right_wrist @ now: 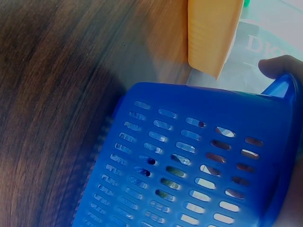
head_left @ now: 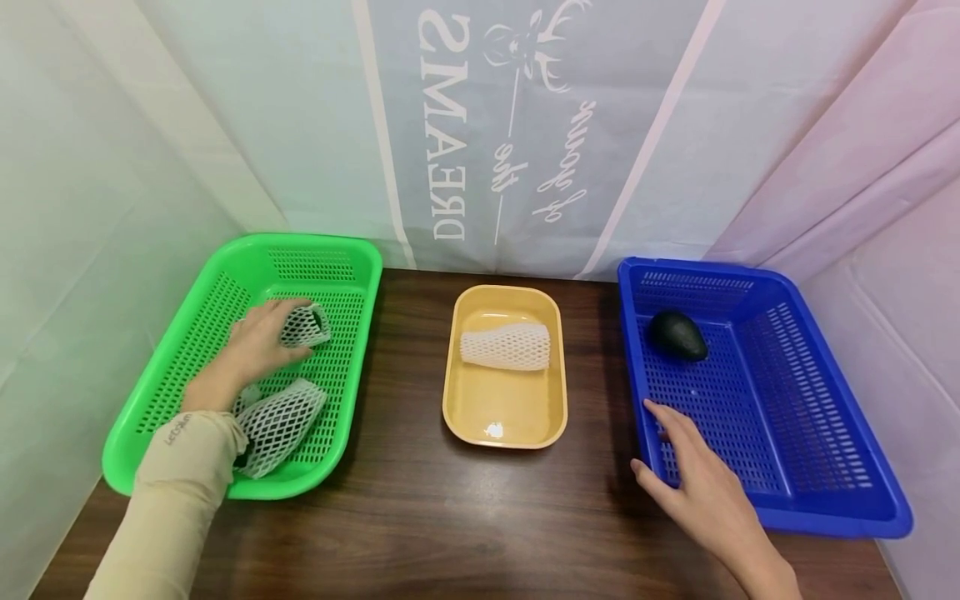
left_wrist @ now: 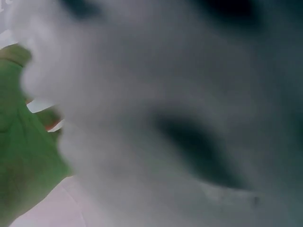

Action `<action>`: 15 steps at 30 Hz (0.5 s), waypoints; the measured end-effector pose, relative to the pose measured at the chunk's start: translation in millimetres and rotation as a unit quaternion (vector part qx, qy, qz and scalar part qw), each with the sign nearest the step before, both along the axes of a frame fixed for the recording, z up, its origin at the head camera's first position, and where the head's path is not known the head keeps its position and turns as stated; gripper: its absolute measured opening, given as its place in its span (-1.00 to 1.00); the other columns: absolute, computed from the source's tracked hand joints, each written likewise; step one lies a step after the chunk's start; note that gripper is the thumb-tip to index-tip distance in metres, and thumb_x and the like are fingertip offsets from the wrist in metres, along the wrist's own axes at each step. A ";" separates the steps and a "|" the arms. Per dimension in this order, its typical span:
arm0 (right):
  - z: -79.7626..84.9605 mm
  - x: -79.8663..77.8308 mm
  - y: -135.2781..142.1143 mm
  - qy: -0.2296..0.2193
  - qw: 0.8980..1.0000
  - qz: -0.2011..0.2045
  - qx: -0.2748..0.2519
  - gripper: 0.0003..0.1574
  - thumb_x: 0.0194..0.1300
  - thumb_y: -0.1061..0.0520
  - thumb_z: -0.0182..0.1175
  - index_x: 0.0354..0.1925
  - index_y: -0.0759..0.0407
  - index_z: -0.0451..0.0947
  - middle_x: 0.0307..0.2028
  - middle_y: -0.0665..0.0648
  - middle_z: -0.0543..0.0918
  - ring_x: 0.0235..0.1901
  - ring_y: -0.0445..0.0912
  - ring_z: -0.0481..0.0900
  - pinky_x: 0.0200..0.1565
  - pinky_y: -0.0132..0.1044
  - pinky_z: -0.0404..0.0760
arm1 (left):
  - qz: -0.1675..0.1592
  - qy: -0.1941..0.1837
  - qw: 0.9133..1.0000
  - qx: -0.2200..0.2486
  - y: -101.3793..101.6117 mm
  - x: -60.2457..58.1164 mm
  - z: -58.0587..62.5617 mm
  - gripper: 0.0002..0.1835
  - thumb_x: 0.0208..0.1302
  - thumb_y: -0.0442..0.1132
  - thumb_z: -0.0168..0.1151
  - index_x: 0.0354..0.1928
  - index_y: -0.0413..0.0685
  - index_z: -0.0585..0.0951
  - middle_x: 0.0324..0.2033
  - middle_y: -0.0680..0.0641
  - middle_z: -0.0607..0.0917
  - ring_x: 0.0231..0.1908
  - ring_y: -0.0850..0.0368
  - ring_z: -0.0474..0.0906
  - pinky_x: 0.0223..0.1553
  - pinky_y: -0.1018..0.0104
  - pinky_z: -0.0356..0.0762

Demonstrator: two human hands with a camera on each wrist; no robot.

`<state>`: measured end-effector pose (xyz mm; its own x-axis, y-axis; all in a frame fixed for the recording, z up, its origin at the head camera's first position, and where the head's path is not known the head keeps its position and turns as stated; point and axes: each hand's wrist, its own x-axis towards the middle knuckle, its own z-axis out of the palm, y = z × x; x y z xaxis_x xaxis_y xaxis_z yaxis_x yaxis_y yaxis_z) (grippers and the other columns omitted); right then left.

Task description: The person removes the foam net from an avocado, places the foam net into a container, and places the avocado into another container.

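Observation:
In the head view, my left hand (head_left: 258,342) is inside the green basket (head_left: 365,333), its thumb and fingers around an avocado in a white foam net (head_left: 306,327). Nearer me in that basket lies another netted dark fruit (head_left: 281,425), partly under my wrist. Blurred netting (left_wrist: 142,94) fills most of the left wrist view. My right hand (head_left: 701,479) is at the near left side of the blue basket (head_left: 825,522), holding nothing, fingers loosely extended over the rim. A bare dark avocado (head_left: 677,336) lies inside the blue basket.
Between the baskets, a yellow tray (head_left: 502,417) stands on the dark wooden table (head_left: 465,517), with a white foam net sleeve (head_left: 506,347) lying in it. A printed cloth (head_left: 510,150) hangs behind the table. The right wrist view shows the blue basket's slotted wall (right_wrist: 175,151) up close.

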<state>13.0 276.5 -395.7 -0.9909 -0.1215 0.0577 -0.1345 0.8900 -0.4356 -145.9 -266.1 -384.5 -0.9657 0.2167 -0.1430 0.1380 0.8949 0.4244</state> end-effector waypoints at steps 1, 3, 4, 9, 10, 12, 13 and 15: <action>0.0 0.0 0.0 0.001 1.000 0.000 0.000 0.01 0.23 -0.01 0.35 0.52 -0.05 0.09 0.32 0.23 0.38 0.07 0.15 0.57 -0.31 0.19 0.60 | 0.002 0.000 1.000 -0.001 -1.5 -0.7 -1.2 -0.12 0.15 -0.22 0.43 0.47 -0.10 0.20 0.40 -0.46 0.19 0.34 -0.56 0.05 0.20 -0.58 0.01; 0.1 -0.1 -0.1 0.000 1.000 -0.001 0.000 0.01 0.24 -0.01 0.35 0.52 -0.06 0.09 0.32 0.23 0.38 0.07 0.15 0.57 -0.31 0.19 0.60 | 0.004 -0.002 1.000 -0.002 -4.5 -1.8 -3.5 -0.10 0.14 -0.21 0.44 0.48 -0.09 0.18 0.41 -0.46 0.16 0.35 -0.58 0.02 0.21 -0.58 -0.01; 0.2 -0.1 -0.2 -0.001 1.000 -0.001 0.000 0.01 0.24 -0.01 0.35 0.52 -0.06 0.09 0.32 0.23 0.38 0.07 0.15 0.57 -0.31 0.19 0.60 | 0.005 -0.004 1.000 -0.003 -6.1 -2.3 -5.0 -0.09 0.14 -0.21 0.44 0.48 -0.09 0.17 0.42 -0.46 0.14 0.36 -0.58 0.00 0.22 -0.59 -0.03; 0.8 -0.4 -0.8 -0.007 1.000 -0.003 0.000 0.01 0.24 -0.02 0.35 0.52 -0.07 0.08 0.33 0.23 0.37 0.07 0.15 0.57 -0.30 0.19 0.60 | 0.007 -0.023 1.000 -0.005 -13.8 -3.9 -14.5 0.00 0.11 -0.23 0.46 0.53 -0.06 0.09 0.46 -0.44 0.07 0.40 -0.57 -0.07 0.24 -0.61 -0.11; 0.8 -0.5 -0.9 -0.008 1.000 -0.003 0.000 0.01 0.24 -0.02 0.35 0.52 -0.07 0.08 0.33 0.23 0.37 0.07 0.15 0.57 -0.30 0.19 0.60 | 0.009 -0.026 1.000 -0.004 -15.4 -4.0 -16.4 0.03 0.11 -0.24 0.46 0.54 -0.06 0.06 0.47 -0.44 0.06 0.40 -0.57 -0.07 0.24 -0.62 -0.11; 1.0 -0.6 -1.0 -0.009 1.000 -0.004 0.000 0.01 0.25 -0.02 0.34 0.53 -0.08 0.07 0.33 0.23 0.37 0.07 0.15 0.56 -0.30 0.19 0.60 | 0.016 -0.027 1.000 -0.002 -17.5 -4.6 -19.9 0.06 0.11 -0.26 0.46 0.55 -0.05 0.00 0.47 -0.44 0.04 0.40 -0.57 -0.08 0.24 -0.62 -0.13; 1.1 -0.6 -1.0 -0.010 1.000 -0.005 0.001 0.02 0.25 -0.02 0.34 0.53 -0.08 0.07 0.33 0.23 0.37 0.08 0.16 0.56 -0.31 0.19 0.60 | 0.020 -0.026 0.999 -0.001 -18.2 -5.2 -21.1 0.07 0.12 -0.26 0.45 0.56 -0.05 -0.03 0.47 -0.45 0.04 0.40 -0.57 -0.09 0.24 -0.62 -0.14; 1.1 -0.6 -1.0 -0.009 1.000 -0.006 0.002 0.02 0.24 -0.02 0.35 0.53 -0.08 0.07 0.33 0.23 0.37 0.08 0.16 0.56 -0.32 0.19 0.60 | 0.029 -0.020 0.999 -0.004 -19.4 -6.7 -23.1 0.09 0.14 -0.25 0.43 0.57 -0.07 -0.08 0.46 -0.48 0.04 0.39 -0.59 -0.09 0.24 -0.62 -0.12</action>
